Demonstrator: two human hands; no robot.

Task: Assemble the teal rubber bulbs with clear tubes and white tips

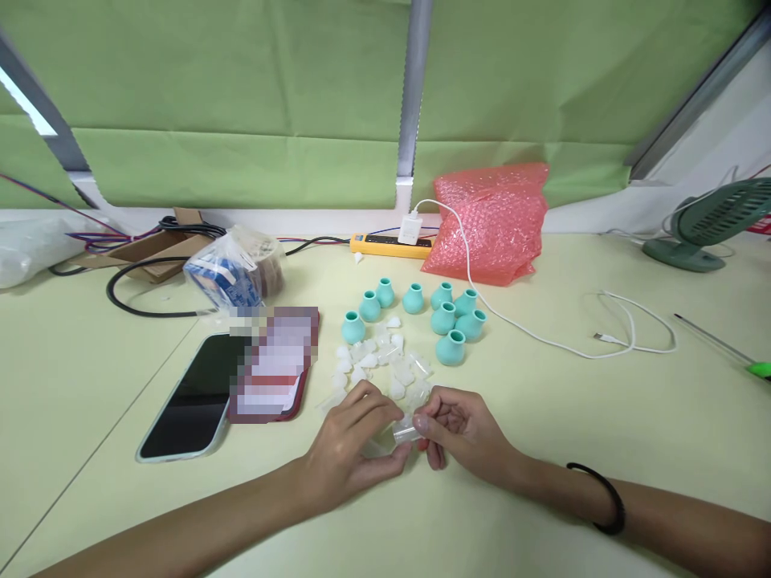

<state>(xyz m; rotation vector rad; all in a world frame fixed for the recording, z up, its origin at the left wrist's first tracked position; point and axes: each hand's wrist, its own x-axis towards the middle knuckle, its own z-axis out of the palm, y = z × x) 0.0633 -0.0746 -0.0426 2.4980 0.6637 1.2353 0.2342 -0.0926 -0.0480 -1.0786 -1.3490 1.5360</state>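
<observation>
A short clear plastic tube (405, 431) is pinched between the thumb and fingers of my right hand (461, 429). My left hand (355, 437) arches around the tube's left end, thumb below and index finger above, with a gap between them. Whether its fingertips touch the tube is hard to see. Just beyond both hands lies a loose pile of clear tubes (420, 365) and small white translucent caps (360, 375). Behind the pile stand several turquoise bulb-shaped pieces with open necks (450, 348), some at the left and more at the right.
Two phones, one dark-screened (196, 401) and one red-edged (299, 393), lie left. Farther back are a plastic bag (234, 273), a yellow power strip (385, 247) and pink bubble wrap (491, 229). A white cable (542, 335), screwdriver (716, 337) and fan (692, 233) occupy the right.
</observation>
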